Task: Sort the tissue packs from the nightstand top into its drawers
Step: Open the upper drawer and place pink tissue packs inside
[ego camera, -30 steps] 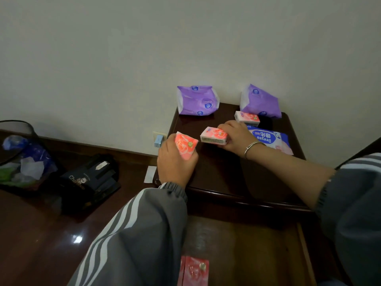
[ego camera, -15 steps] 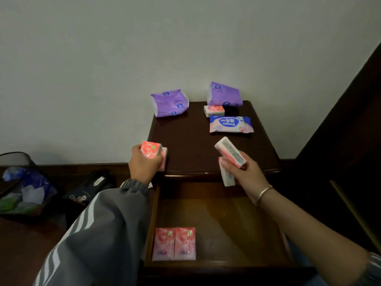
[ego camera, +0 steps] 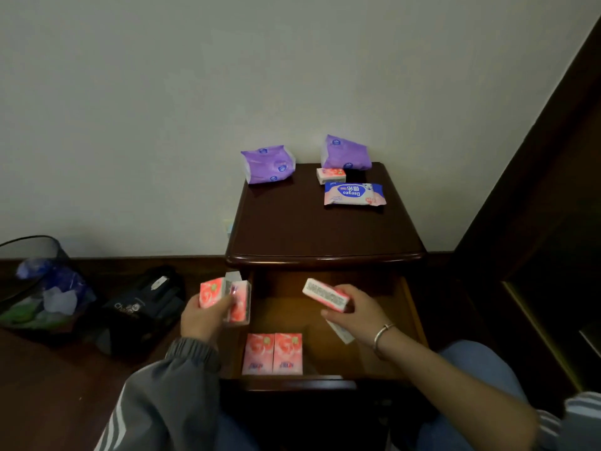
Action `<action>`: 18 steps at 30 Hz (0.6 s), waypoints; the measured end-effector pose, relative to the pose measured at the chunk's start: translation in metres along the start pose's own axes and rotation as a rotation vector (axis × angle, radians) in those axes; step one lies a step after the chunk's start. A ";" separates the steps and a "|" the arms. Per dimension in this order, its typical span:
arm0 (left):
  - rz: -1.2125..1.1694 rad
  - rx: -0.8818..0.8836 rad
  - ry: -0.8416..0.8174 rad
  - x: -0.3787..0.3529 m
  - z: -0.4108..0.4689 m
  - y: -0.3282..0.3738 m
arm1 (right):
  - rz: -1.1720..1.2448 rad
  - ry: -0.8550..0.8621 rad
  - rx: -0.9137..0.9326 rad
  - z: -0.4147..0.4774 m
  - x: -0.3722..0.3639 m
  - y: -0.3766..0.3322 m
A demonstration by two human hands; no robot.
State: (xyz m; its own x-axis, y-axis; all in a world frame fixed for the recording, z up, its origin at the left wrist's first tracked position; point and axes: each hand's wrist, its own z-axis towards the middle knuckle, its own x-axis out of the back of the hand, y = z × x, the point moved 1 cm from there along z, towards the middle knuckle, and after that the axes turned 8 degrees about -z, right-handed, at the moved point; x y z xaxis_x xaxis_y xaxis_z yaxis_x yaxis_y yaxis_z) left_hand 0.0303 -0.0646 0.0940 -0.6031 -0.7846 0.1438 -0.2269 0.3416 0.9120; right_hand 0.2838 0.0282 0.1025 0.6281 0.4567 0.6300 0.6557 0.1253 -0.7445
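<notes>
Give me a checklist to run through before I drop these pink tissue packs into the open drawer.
1. Drawer open: ok, pulled out below the nightstand top.
2. Left hand grip: ok, holds two pink packs.
3. Right hand grip: ok, holds a white-edged pack, another partly hidden beneath.
4. Left load above drawer: not ok, mostly outside its left wall.
5. Drawer space: ok, two stored packs at front left, bare floor beside them.
6. Top cleared: not ok, small pink pack, blue wipes pack, two purple packs lie there.
</notes>
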 end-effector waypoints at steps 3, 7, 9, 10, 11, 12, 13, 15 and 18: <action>0.063 -0.065 0.044 0.006 -0.019 -0.021 | -0.256 0.040 0.043 0.014 -0.023 -0.003; 0.308 -0.187 0.013 0.004 -0.033 -0.036 | -0.445 0.022 0.062 0.029 -0.056 -0.011; 0.372 -0.227 -0.045 0.002 -0.037 -0.039 | -0.505 -0.007 0.091 0.033 -0.069 -0.012; 0.408 -0.263 -0.089 0.000 -0.038 -0.040 | -0.523 -0.018 0.101 0.033 -0.073 -0.012; 0.454 -0.303 -0.135 -0.001 -0.038 -0.042 | -0.524 -0.019 0.102 0.034 -0.075 -0.012; 0.502 -0.344 -0.173 -0.003 -0.038 -0.043 | -0.510 -0.013 0.097 0.033 -0.075 -0.011; 0.554 -0.382 -0.198 -0.004 -0.036 -0.045 | -0.487 -0.001 0.092 0.033 -0.074 -0.009; 0.646 -0.417 -0.216 -0.005 -0.033 -0.047 | -0.444 0.042 0.080 0.032 -0.069 -0.005; 0.624 -0.371 -0.194 -0.005 -0.032 -0.048 | -0.393 0.114 0.060 0.033 -0.058 0.003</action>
State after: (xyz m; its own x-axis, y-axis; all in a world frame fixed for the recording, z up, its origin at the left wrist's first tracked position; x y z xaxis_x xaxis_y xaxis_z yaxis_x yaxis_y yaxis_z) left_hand 0.0687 -0.0932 0.0620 -0.6673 -0.3855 0.6373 0.4528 0.4693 0.7581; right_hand 0.2353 0.0314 0.0559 0.3798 0.2635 0.8867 0.8314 0.3232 -0.4521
